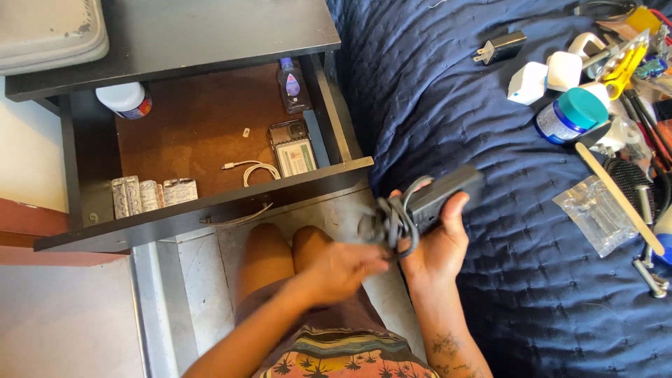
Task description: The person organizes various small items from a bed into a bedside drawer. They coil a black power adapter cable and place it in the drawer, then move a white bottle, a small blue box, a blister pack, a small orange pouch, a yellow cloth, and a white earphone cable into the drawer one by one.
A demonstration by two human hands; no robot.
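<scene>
A: Your right hand point(439, 245) is closed around a dark power adapter point(448, 192); its black cord point(392, 224) is bundled at the end toward nine o'clock.

B: And the left hand point(343, 269)?

A: It is blurred. The fingers curl at the cord bundle, touching it, but I cannot tell if they grip.

B: Where is the open drawer point(210, 203)?

A: At ten o'clock from the adapter. The blue quilt point(490, 119) lies from twelve to three o'clock.

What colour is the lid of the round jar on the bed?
Teal lid, on a blue jar, seen in the head view.
</scene>
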